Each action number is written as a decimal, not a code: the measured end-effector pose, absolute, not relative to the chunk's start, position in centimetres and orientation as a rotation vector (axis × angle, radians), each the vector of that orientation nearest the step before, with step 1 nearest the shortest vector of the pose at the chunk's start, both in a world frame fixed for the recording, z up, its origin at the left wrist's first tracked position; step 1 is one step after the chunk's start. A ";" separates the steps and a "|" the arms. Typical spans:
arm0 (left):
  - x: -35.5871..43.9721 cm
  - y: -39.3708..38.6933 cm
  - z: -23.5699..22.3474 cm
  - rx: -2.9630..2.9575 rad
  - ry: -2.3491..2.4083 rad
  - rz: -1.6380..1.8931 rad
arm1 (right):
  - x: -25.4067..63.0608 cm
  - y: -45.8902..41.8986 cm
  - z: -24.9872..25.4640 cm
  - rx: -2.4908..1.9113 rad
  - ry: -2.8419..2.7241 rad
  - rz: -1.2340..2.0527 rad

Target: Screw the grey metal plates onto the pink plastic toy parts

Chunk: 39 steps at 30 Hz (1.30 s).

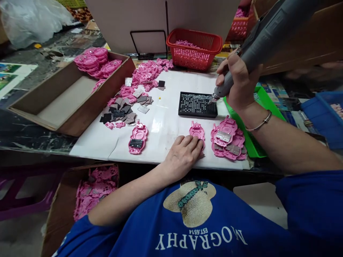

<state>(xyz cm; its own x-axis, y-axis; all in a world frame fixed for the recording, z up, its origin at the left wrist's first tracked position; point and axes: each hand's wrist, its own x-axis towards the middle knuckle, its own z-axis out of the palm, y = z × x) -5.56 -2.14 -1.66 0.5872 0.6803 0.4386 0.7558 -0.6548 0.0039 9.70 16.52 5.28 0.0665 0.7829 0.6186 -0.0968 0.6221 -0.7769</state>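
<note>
My right hand [241,84] is wrapped round a grey electric screwdriver [257,46]. The driver's bit points down at the black screw tray [198,113], whose holes hold many small screws, denser along its far side. My left hand [184,153] presses its fingers over the lower part of a pink plastic casing [197,129] at the table's front edge; what lies under the fingers is hidden. To the left lies another pink casing [139,134] with a dark plate on it. Right of my left hand, several pink casings [226,132] with metal plates are piled up.
A cardboard tray [72,117] with stacked pink casings stands left. Beside it lie loose pink parts [146,73] and dark plates [123,109]. A red basket [194,59] stands behind, a green tray [268,107] right, under my right forearm. Below is a box of pink parts [95,189].
</note>
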 end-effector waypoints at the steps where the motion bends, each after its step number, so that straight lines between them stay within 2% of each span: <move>1: -5.6 -2.1 -1.7 -2.634 -1.208 -0.609 | 9.7 16.6 5.2 -0.662 -1.356 0.721; 10: -5.5 -2.0 -1.7 -2.643 -1.212 -0.634 | 9.6 16.7 4.9 -0.710 -1.367 0.710; 20: -5.5 -2.0 -1.6 -2.662 -1.224 -0.582 | 8.4 11.7 8.6 -0.500 -1.348 0.926; 26: -5.6 -1.9 -1.7 -2.648 -1.215 -0.607 | 7.5 9.3 7.3 -0.474 -1.413 1.081; 39: -5.6 -2.0 -1.6 -2.669 -1.214 -0.607 | 7.2 9.9 6.2 -0.441 -1.425 1.077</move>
